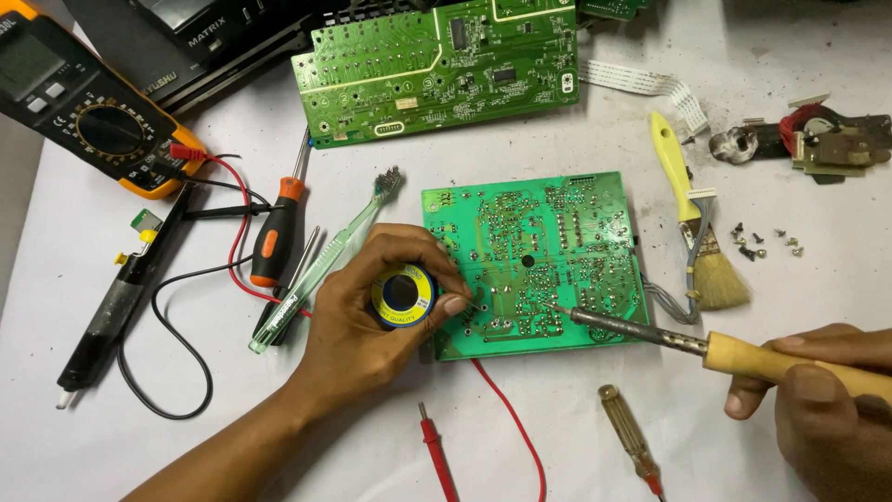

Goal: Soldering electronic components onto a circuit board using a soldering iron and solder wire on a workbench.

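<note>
My right hand is closed around the wooden handle of the soldering iron. The iron's long axis runs from this hand up and to the left, and its tip rests on the lower middle of the green circuit board. My left hand grips the solder spool at the left edge of the board, its fingertips just to the left of the tip. So the joint lies between both hands, nearer to the left one. Beyond the board, on the white table, lie a yellow brush and a second board.
</note>
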